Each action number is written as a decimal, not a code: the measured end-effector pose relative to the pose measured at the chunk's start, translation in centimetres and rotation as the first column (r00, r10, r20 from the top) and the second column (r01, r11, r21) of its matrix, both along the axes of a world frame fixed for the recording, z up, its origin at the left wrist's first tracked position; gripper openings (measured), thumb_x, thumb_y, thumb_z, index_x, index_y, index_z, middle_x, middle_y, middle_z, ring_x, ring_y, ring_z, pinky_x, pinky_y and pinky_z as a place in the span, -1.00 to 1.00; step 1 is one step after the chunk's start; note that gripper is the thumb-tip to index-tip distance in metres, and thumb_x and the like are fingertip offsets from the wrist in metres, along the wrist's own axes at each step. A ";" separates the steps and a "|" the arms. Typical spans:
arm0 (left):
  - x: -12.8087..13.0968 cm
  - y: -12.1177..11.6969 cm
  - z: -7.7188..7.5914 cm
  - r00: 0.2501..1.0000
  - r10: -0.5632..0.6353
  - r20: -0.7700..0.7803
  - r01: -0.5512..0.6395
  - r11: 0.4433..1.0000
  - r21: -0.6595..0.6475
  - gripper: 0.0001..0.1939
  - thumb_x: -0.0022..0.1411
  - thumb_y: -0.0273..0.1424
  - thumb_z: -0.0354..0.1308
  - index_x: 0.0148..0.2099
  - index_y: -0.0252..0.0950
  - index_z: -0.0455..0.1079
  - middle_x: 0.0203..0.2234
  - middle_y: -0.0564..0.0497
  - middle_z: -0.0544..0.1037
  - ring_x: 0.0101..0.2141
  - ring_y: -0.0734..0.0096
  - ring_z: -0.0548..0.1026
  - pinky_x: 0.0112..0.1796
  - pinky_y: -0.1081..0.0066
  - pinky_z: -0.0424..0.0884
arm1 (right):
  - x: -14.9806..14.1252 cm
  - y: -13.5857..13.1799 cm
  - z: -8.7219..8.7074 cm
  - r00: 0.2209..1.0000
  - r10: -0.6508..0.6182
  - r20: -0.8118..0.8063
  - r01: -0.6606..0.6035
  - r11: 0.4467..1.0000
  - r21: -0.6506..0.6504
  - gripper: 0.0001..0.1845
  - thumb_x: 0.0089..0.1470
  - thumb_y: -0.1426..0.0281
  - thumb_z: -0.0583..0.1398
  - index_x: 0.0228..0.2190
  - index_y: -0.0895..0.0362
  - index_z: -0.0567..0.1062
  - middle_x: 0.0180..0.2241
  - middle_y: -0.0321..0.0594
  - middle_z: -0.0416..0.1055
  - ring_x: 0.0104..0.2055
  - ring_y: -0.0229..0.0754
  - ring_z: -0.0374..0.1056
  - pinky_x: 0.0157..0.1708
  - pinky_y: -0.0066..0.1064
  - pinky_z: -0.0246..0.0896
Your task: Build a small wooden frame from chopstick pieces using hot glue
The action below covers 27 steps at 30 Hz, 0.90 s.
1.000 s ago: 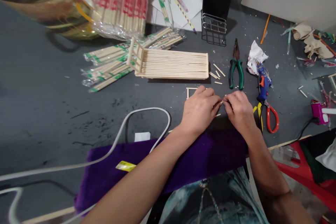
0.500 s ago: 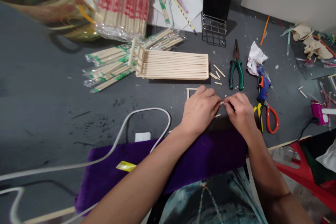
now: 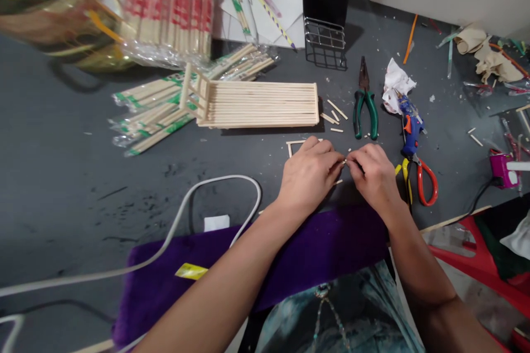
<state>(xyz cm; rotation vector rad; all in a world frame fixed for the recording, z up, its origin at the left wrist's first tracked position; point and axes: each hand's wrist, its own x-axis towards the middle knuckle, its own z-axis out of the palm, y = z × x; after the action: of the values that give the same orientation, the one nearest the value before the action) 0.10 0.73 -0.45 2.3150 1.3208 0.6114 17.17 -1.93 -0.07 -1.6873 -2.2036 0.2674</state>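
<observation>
My left hand and my right hand meet fingertip to fingertip, both closed in a pinch. A tiny pale wooden stick piece shows between them; most of it is hidden by the fingers. Partly under my left hand lies a small stick frame, and another short stick sticks out below the fingers. Just beyond the hands stands a small bed-like model built from chopsticks, with a slatted end at its left. Several cut stick pieces lie to the right of it.
Green-handled pliers, a blue glue gun and red-and-yellow-handled pliers lie to the right. Wrapped chopsticks and a large pack are at the back left. A white cable crosses the purple cloth.
The camera view has turned slightly, so the objects on the table sit farther left. Both hands keep their pinch at nearly the same place on the table.
</observation>
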 end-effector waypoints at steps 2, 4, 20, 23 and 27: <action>0.0 0.0 0.0 1.000 0.002 -0.015 -0.002 1.000 0.013 -0.82 0.34 -0.41 0.14 -0.25 -0.25 0.57 -0.38 -0.06 0.54 -0.27 0.21 0.38 -0.37 0.31 0.31 | 0.0 0.0 0.0 1.000 0.002 0.004 -0.002 1.000 0.003 -0.73 0.34 0.35 0.04 -0.29 0.05 0.53 -0.29 -0.16 0.42 -0.16 -0.06 0.29 -0.17 -0.27 0.24; 0.1 -0.1 0.0 0.999 0.000 -0.034 0.001 1.000 0.028 -0.81 0.35 -0.41 0.12 -0.25 -0.26 0.57 -0.37 -0.07 0.54 -0.26 0.20 0.38 -0.37 0.31 0.32 | 0.0 0.0 -0.1 1.000 0.003 0.004 -0.003 1.000 0.006 -0.73 0.34 0.35 0.04 -0.29 0.06 0.53 -0.29 -0.15 0.43 -0.16 -0.06 0.28 -0.17 -0.27 0.24; -0.6 0.0 0.0 1.000 0.012 0.000 -0.012 1.000 0.001 -0.90 0.29 -0.39 0.24 -0.20 -0.25 0.57 -0.36 -0.04 0.57 -0.27 0.21 0.39 -0.35 0.31 0.32 | 0.6 -0.2 0.3 0.997 -0.002 -0.077 0.002 1.000 0.001 -0.75 0.30 0.40 0.10 -0.14 0.04 0.59 -0.26 -0.15 0.46 -0.14 -0.06 0.33 -0.16 -0.24 0.29; -0.6 0.0 0.1 1.000 0.011 0.004 -0.011 1.000 -0.012 -0.91 0.29 -0.40 0.23 -0.21 -0.27 0.57 -0.35 -0.04 0.56 -0.27 0.21 0.39 -0.33 0.30 0.32 | 0.3 -0.1 0.5 0.997 0.007 -0.079 -0.007 1.000 -0.004 -0.72 0.32 0.40 0.08 -0.11 0.03 0.58 -0.26 -0.15 0.46 -0.13 -0.06 0.33 -0.15 -0.24 0.29; -0.4 -0.1 0.2 1.000 0.005 -0.010 -0.005 1.000 -0.027 -0.90 0.30 -0.40 0.21 -0.19 -0.27 0.55 -0.33 -0.05 0.55 -0.24 0.20 0.40 -0.33 0.31 0.32 | -0.3 0.3 0.7 0.999 -0.003 -0.048 0.002 1.000 -0.020 -0.69 0.33 0.42 0.06 -0.11 0.02 0.59 -0.26 -0.13 0.44 -0.12 -0.06 0.30 -0.16 -0.25 0.27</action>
<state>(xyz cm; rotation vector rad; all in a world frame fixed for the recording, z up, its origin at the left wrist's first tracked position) -0.28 0.66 -0.21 2.2968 1.3318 0.5810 16.88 -1.68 0.67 -1.6758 -2.1712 0.3265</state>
